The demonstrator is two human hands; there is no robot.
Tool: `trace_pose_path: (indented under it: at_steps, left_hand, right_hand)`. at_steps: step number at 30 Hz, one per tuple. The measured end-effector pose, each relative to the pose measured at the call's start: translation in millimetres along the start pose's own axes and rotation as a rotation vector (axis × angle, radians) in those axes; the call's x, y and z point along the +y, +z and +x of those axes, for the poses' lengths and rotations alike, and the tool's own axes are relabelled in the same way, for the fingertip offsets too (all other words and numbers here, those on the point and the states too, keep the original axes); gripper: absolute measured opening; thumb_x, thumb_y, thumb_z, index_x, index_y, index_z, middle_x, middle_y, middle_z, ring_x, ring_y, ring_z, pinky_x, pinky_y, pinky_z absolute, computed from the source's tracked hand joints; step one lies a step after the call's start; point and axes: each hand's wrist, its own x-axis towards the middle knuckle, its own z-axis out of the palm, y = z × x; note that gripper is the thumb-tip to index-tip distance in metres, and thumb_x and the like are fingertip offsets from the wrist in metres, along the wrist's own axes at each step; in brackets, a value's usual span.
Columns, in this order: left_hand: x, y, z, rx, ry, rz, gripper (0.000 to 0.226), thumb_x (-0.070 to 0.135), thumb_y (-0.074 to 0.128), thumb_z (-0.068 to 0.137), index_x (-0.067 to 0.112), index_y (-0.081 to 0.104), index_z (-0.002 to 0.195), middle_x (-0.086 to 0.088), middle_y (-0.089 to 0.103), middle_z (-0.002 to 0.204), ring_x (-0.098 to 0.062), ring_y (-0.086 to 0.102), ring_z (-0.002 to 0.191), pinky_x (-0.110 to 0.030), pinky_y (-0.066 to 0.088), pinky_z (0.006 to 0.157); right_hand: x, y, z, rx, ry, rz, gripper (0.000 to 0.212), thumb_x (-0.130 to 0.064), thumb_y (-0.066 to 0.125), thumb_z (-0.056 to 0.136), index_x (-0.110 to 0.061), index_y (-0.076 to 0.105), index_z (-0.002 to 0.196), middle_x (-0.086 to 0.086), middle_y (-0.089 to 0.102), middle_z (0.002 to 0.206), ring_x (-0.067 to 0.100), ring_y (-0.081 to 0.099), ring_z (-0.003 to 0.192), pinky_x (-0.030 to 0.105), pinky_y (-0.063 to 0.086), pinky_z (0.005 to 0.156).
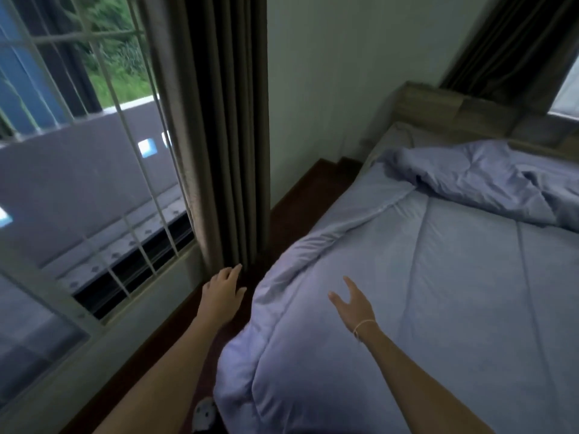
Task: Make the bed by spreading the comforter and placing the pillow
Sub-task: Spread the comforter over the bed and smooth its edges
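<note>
A pale blue comforter (438, 292) covers most of the bed, its near corner hanging over the bed's left side. Toward the headboard its top part lies bunched and folded back (470, 180). My left hand (223, 292) hovers over the floor gap beside the bed, fingers straight, holding nothing. My right hand (352, 303) is above the comforter near its left edge, fingers spread, holding nothing. No pillow is clearly visible.
A narrow strip of dark floor (297, 198) runs between the bed and the wall. A barred window (94, 183) and a dark curtain (225, 136) stand at the left. A wooden headboard (454, 108) is at the far end.
</note>
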Motion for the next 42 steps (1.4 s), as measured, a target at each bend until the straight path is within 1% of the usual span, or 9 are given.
trace_pose_path:
  at_steps: [4, 8, 13, 18, 21, 24, 29, 33, 42]
  left_hand:
    - [-12.3, -11.3, 76.3, -0.059, 0.114, 0.057, 0.061, 0.039, 0.043, 0.096, 0.024, 0.017, 0.149, -0.006, 0.025, 0.154, -0.026, 0.027, 0.139, -0.041, 0.025, 0.113]
    - [-12.4, -21.3, 134.3, -0.156, 0.256, 0.100, 0.060, 0.040, 0.040, 0.097, 0.025, 0.015, 0.149, -0.004, 0.024, 0.155, -0.023, 0.025, 0.141, -0.039, 0.021, 0.114]
    - [-11.1, -37.0, 212.7, -0.214, 0.344, 0.015, 0.059, 0.039, 0.041, 0.097, 0.024, 0.016, 0.148, -0.005, 0.034, 0.148, -0.025, 0.047, 0.125, -0.041, 0.041, 0.102]
    - [4.9, -26.0, 273.6, -0.334, 0.462, 0.016, 0.057, 0.040, 0.037, 0.098, 0.024, 0.017, 0.148, -0.007, 0.041, 0.140, -0.027, 0.055, 0.113, -0.043, 0.047, 0.093]
    - [20.7, -10.7, 312.2, -0.391, 0.537, 0.000, 0.056, 0.040, 0.038, 0.098, 0.022, 0.020, 0.148, -0.008, 0.043, 0.139, -0.027, 0.053, 0.116, -0.043, 0.045, 0.095]
    - [45.0, 2.2, 357.4, -0.437, 0.600, 0.010, 0.055, 0.039, 0.037, 0.098, 0.022, 0.020, 0.148, -0.009, 0.043, 0.141, -0.027, 0.052, 0.117, -0.043, 0.045, 0.097]
    - [95.4, 22.0, 449.5, -0.491, 0.638, -0.049, 0.053, 0.036, 0.040, 0.098, 0.024, 0.022, 0.147, -0.005, 0.038, 0.145, -0.022, 0.046, 0.124, -0.041, 0.041, 0.102]
    - [137.3, 35.2, 518.6, -0.590, 0.674, 0.035, 0.054, 0.036, 0.039, 0.098, 0.026, 0.020, 0.147, -0.002, 0.034, 0.148, -0.020, 0.044, 0.126, -0.037, 0.041, 0.102]
    - [266.2, 58.8, 664.2, -0.520, 0.900, 0.091, 0.055, 0.036, 0.039, 0.098, 0.023, 0.020, 0.148, -0.006, 0.028, 0.152, -0.024, 0.035, 0.133, -0.039, 0.034, 0.107]
  right_hand:
    - [-31.9, 23.7, 53.4, 0.095, 0.056, 0.036, 0.070, -0.041, 0.057, 0.090, -0.018, 0.026, 0.148, 0.007, 0.032, 0.152, 0.026, 0.033, 0.139, 0.037, 0.028, 0.114]
    - [-58.4, 49.2, 89.1, 0.185, 0.143, 0.063, 0.070, -0.045, 0.056, 0.089, -0.020, 0.027, 0.147, 0.007, 0.034, 0.152, 0.027, 0.034, 0.138, 0.040, 0.030, 0.114]
    - [-85.6, 82.2, 128.1, 0.382, 0.238, 0.126, 0.065, -0.044, 0.057, 0.089, -0.018, 0.034, 0.144, 0.009, 0.043, 0.146, 0.029, 0.043, 0.131, 0.040, 0.037, 0.106]
    - [-95.1, 90.1, 165.2, 0.396, 0.281, 0.151, 0.061, -0.041, 0.061, 0.088, -0.017, 0.040, 0.140, 0.011, 0.052, 0.137, 0.030, 0.050, 0.124, 0.041, 0.043, 0.101]
    - [-89.6, 78.6, 194.3, 0.429, 0.345, 0.170, 0.061, -0.038, 0.062, 0.088, -0.016, 0.040, 0.140, 0.010, 0.051, 0.138, 0.030, 0.048, 0.126, 0.039, 0.040, 0.103]
    - [-80.4, 62.0, 230.7, 0.442, 0.362, 0.172, 0.053, -0.040, 0.061, 0.087, -0.018, 0.047, 0.133, 0.009, 0.057, 0.129, 0.029, 0.054, 0.120, 0.038, 0.044, 0.101]
    - [-70.7, 24.2, 318.6, 0.515, 0.465, 0.223, 0.066, -0.038, 0.065, 0.085, -0.015, 0.038, 0.141, 0.014, 0.051, 0.137, 0.030, 0.048, 0.126, 0.039, 0.039, 0.106]
    - [-71.8, -5.7, 386.2, 0.535, 0.496, 0.249, 0.066, -0.036, 0.067, 0.084, -0.015, 0.040, 0.140, 0.014, 0.052, 0.136, 0.030, 0.049, 0.125, 0.040, 0.039, 0.107]
    - [-77.3, -98.9, 508.6, 0.686, 0.491, 0.266, 0.066, -0.040, 0.065, 0.084, -0.018, 0.039, 0.141, 0.011, 0.048, 0.140, 0.027, 0.044, 0.130, 0.039, 0.036, 0.110]
